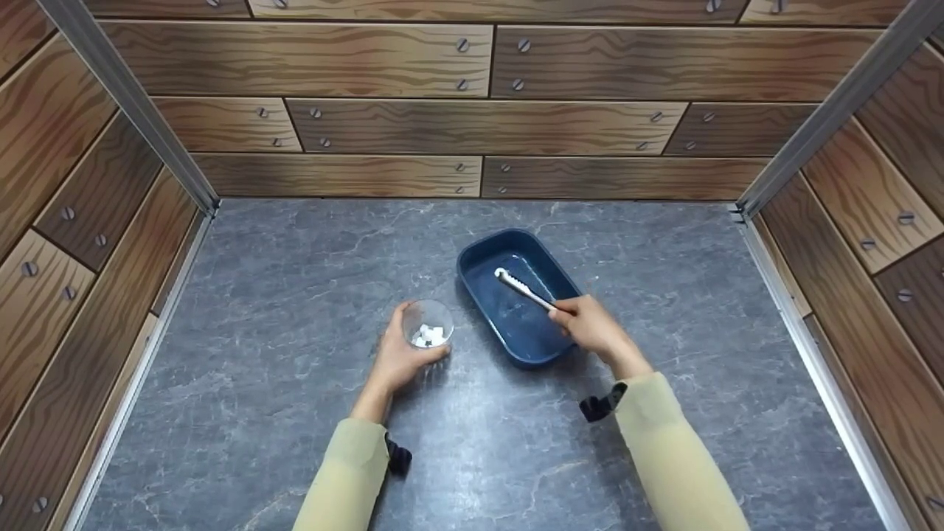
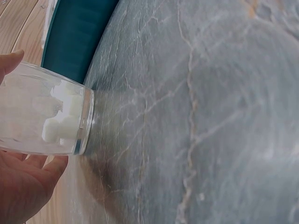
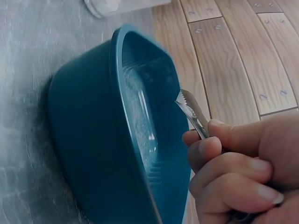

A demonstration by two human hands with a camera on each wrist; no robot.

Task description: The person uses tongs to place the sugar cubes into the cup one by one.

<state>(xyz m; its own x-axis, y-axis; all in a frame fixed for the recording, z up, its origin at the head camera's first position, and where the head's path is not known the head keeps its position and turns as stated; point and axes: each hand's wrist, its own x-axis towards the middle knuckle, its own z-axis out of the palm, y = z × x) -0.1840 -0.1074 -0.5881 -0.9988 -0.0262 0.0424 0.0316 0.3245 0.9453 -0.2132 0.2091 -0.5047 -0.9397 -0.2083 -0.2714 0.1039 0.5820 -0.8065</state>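
Note:
A clear glass (image 1: 428, 321) with several small white cubes (image 2: 66, 114) at its bottom stands on the grey surface. My left hand (image 1: 399, 358) grips its side, the thumb and fingers on opposite sides. To the right of the glass is a deep blue rectangular tub (image 1: 483, 308), lying at a slant. My right hand (image 1: 594, 328) holds metal tongs (image 1: 525, 289) above the tub's right rim, fingers curled round the handle. The toothed tips (image 3: 183, 100) point over the tub. The far tip looks white in the head view; whether that is a cube or glare I cannot tell.
Wood-patterned panels (image 1: 383, 125) wall the marbled grey tabletop (image 1: 280, 280) at the back and both sides, with metal rails (image 1: 140, 324) along the side edges. A dark camera mount sits on each wrist, below the pale yellow sleeves (image 1: 343, 468).

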